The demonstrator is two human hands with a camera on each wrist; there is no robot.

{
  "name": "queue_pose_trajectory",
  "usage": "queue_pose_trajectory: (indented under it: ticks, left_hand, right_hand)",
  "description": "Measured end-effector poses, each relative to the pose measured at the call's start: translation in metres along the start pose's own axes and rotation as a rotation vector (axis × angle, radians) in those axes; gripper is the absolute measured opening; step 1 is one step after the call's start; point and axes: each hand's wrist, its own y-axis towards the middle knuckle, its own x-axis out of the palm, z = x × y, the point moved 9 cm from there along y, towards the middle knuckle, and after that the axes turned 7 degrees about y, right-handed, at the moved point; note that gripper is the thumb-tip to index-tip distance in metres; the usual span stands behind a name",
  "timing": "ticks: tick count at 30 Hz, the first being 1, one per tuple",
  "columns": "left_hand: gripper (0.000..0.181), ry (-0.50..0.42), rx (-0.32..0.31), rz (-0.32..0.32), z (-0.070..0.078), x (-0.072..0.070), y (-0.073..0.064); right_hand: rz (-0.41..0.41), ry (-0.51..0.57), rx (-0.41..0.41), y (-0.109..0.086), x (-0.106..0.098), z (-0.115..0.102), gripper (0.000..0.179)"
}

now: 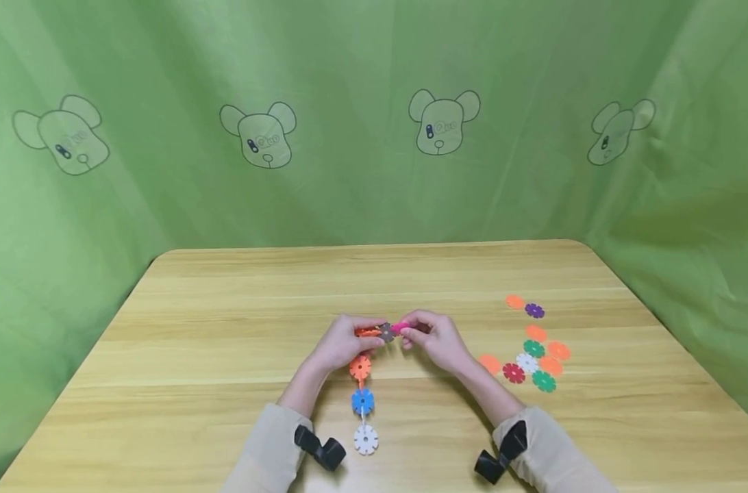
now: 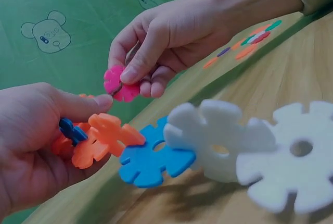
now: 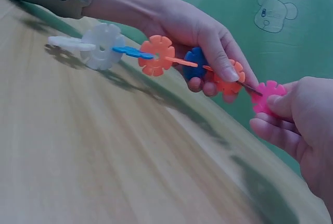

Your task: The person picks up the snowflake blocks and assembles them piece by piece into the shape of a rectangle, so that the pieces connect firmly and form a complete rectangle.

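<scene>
A chain of notched plastic snowflake discs hangs together between the hands. My left hand (image 1: 346, 342) grips it near its far end, thumb and fingers on an orange disc (image 3: 229, 78) and a brown disc (image 1: 386, 333). From there the chain runs toward the front through orange, a blue disc (image 1: 362, 401) and white discs (image 1: 366, 439). Between thumb and fingers my right hand (image 1: 434, 337) pinches a pink disc (image 3: 269, 98), whose edge meets the brown disc's edge. How deep their slots sit in each other is hard to tell.
Loose discs lie on the right of the wooden table (image 1: 226, 287): a purple disc (image 1: 534, 311), a red disc (image 1: 514, 373), a white disc (image 1: 527, 362), green discs (image 1: 544, 381) and several orange ones. A green curtain (image 1: 349, 192) surrounds the table's back and sides.
</scene>
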Motion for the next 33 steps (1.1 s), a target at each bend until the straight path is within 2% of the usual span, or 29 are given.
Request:
queue_pose_trajectory:
  ticks: [9,14,19,26,33]
  left_hand:
    - [0.04,0.094,0.003,0.018,0.003,-0.003,-0.001]
    - [0.04,0.108,0.001,0.034,0.001,-0.006,-0.001]
    - [0.038,0.104,-0.015,0.051,-0.001,-0.008,-0.001]
    - [0.039,0.095,-0.027,0.056,-0.005,-0.009,0.0]
    - [0.039,0.095,-0.019,0.054,-0.004,-0.011,-0.001]
  right_hand:
    - [0.016,-0.014,0.031,0.0,0.0,-0.002,0.012]
    - [0.016,-0.034,0.063,0.001,-0.002,0.0,0.014]
    - [0.032,-0.063,0.098,0.001,-0.014,0.01,0.02]
    - [0.098,-0.085,0.147,-0.005,-0.05,0.017,0.031]
    - [0.235,-0.12,0.184,-0.019,-0.111,0.022,0.045]
